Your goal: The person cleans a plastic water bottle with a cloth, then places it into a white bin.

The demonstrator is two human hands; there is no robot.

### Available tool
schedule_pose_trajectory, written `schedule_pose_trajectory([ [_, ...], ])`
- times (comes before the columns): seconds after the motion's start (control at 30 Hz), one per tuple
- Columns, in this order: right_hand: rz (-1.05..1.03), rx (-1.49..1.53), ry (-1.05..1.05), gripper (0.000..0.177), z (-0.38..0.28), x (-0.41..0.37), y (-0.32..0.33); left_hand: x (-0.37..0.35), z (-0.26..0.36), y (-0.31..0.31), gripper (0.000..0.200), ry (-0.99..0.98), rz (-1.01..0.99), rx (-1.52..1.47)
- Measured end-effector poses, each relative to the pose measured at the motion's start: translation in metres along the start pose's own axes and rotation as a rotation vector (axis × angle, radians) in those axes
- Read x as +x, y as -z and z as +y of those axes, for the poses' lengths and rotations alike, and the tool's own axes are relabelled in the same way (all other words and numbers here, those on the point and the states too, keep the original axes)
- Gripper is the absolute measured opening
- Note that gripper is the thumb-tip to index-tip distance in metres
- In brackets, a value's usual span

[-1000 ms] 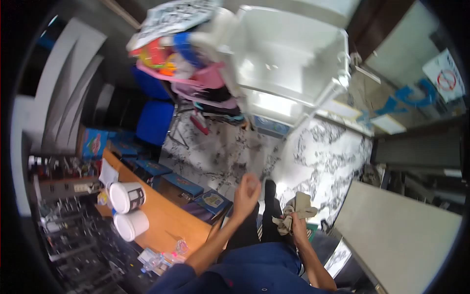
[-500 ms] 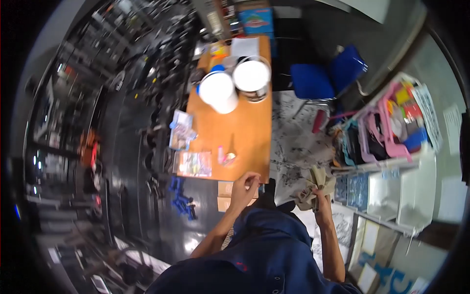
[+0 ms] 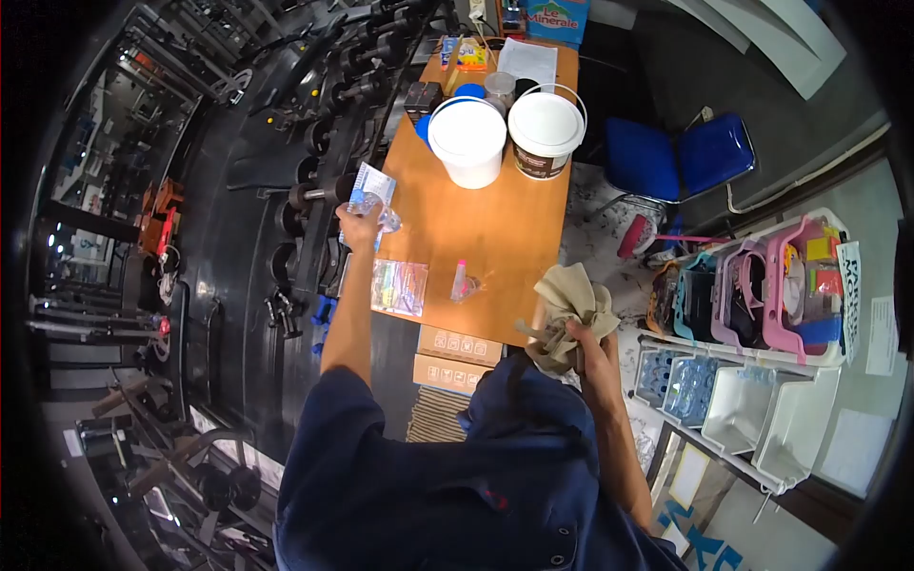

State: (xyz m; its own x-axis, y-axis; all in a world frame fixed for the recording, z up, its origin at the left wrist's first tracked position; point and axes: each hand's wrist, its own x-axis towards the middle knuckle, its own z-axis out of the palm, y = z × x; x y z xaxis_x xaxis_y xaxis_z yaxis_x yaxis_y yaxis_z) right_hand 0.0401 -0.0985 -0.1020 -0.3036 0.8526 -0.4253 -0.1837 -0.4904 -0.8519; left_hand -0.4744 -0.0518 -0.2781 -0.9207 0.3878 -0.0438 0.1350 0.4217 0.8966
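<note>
My right hand (image 3: pixel 592 354) is closed around a bunched beige cloth (image 3: pixel 576 297), held by the table's near right corner. At the left edge of the wooden table (image 3: pixel 428 214), my left hand (image 3: pixel 359 228) has its fingers closed on crumpled clear plastic packaging (image 3: pixel 384 213). Under and behind that packaging lies a light-blue and white printed packet (image 3: pixel 373 181), partly hidden by the hand. Nearer to me are a flat clear sleeve with colourful contents (image 3: pixel 400 287) and a small pink-capped item (image 3: pixel 461 279) with something clear beside it.
Two white-lidded buckets (image 3: pixel 466 143) (image 3: pixel 546 133) stand farther back on the table. A blue chair (image 3: pixel 643 160) is at the right. Pink-handled baskets (image 3: pixel 752 285) sit above white bins (image 3: pixel 738 404). Cardboard boxes (image 3: pixel 457 357) lie below the table's near edge. Dumbbells (image 3: pixel 319 195) line the left.
My left hand has reached forward and left from the table's near edge to the plastic packaging. The cloth in my right hand has moved up and left, closer to the table corner.
</note>
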Motion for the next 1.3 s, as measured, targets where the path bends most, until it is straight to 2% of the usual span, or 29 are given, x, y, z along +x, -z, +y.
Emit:
schedule_pose_trajectory([
  [0.03,0.016,0.0,-0.003,0.041,0.002,0.0,0.003,0.007,0.008,0.002,0.087,0.007,-0.002,0.168],
  [0.07,0.032,0.071,-0.08,0.038,-0.008,-0.006,0.003,0.036,-0.03,-0.008,0.088,-0.041,-0.058,0.084],
  [0.13,0.11,0.148,-0.059,0.037,0.009,0.0,0.021,0.092,-0.103,-0.028,0.088,-0.121,-0.182,-0.094],
  [0.17,0.158,0.187,-0.046,0.037,0.014,-0.001,0.031,0.118,-0.142,-0.036,0.098,-0.157,-0.104,0.188],
  [0.2,0.238,0.222,-0.089,0.038,0.006,-0.006,0.034,0.083,-0.102,-0.026,0.108,-0.102,-0.034,0.492],
  [0.23,0.261,0.226,-0.08,0.04,0.008,-0.005,0.042,0.088,-0.119,-0.03,0.113,-0.137,-0.029,0.398],
  [0.3,0.333,0.252,-0.066,0.043,0.03,-0.001,0.062,0.061,-0.077,-0.027,0.112,-0.052,-0.04,0.521],
  [0.33,0.351,0.303,-0.072,0.046,0.038,0.001,0.068,0.049,-0.054,-0.024,0.107,-0.025,-0.122,0.529],
  [0.37,0.36,0.353,-0.075,0.05,0.041,0.003,0.072,0.047,-0.054,-0.027,0.103,-0.243,-0.134,0.506],
  [0.4,0.38,0.415,-0.062,0.052,0.03,-0.003,0.068,0.042,-0.05,-0.032,0.097,-0.347,-0.156,0.44],
  [0.43,0.385,0.476,-0.051,0.054,0.02,-0.006,0.063,0.039,-0.045,-0.038,0.09,-0.322,-0.332,0.094],
  [0.47,0.402,0.503,-0.06,0.054,0.028,-0.002,0.069,0.024,-0.026,-0.041,0.075,-0.342,-0.379,0.006],
  [0.5,0.336,0.573,-0.009,0.055,0.035,0.0,0.076,0.023,-0.023,-0.049,0.058,-0.412,-0.46,-0.143],
  [0.57,0.415,0.551,-0.038,0.058,0.024,-0.008,0.071,-0.02,0.034,-0.049,0.045,-0.449,-0.599,-0.279],
  [0.6,0.385,0.555,0.005,0.061,0.036,-0.004,0.08,-0.041,0.058,-0.048,0.043,-0.304,-0.64,-0.31],
  [0.7,0.379,0.615,0.087,0.064,0.031,-0.019,0.085,-0.085,0.107,-0.046,0.049,-0.145,-0.8,-0.585],
  [0.83,0.237,0.714,0.189,0.067,0.029,-0.038,0.108,-0.169,0.169,-0.054,0.069,-0.029,-1.196,-0.991],
  [0.9,0.21,0.768,0.252,0.071,0.011,-0.055,0.115,-0.224,0.184,-0.068,0.075,0.05,-1.31,-1.033],
  [0.93,0.172,0.792,0.31,0.073,0.003,-0.064,0.12,-0.262,0.191,-0.074,0.073,0.248,-1.134,-0.978],
  [1.0,0.127,0.831,0.457,0.081,-0.014,-0.081,0.123,-0.342,0.199,-0.081,0.066,0.374,-1.294,-0.927],
  [1.03,0.169,0.76,0.489,0.082,-0.012,-0.087,0.129,-0.377,0.205,-0.079,0.067,0.358,-1.481,-0.829],
  [1.07,0.217,0.689,0.52,0.083,-0.005,-0.092,0.134,-0.399,0.186,-0.089,0.066,0.4,-1.559,-0.721],
  [1.1,0.269,0.619,0.549,0.084,0.0,-0.101,0.138,-0.428,0.183,-0.086,0.063,0.56,-1.61,-0.746],
  [1.13,0.451,0.308,0.551,0.084,0.006,-0.114,0.137,-0.455,0.178,-0.083,0.061,0.728,-1.653,-0.762],
  [1.17,0.515,0.003,0.618,0.074,0.006,-0.128,0.137,-0.469,0.151,-0.093,0.062,0.795,-1.955,-0.881],
  [1.23,0.636,-0.512,0.717,0.06,0.017,-0.151,0.141,-0.533,0.182,-0.059,0.06,0.668,-1.664,-0.54],
  [1.3,0.618,-0.814,0.797,0.067,0.023,-0.172,0.145,-0.556,0.155,-0.055,0.059,0.486,-1.766,-0.499],
])
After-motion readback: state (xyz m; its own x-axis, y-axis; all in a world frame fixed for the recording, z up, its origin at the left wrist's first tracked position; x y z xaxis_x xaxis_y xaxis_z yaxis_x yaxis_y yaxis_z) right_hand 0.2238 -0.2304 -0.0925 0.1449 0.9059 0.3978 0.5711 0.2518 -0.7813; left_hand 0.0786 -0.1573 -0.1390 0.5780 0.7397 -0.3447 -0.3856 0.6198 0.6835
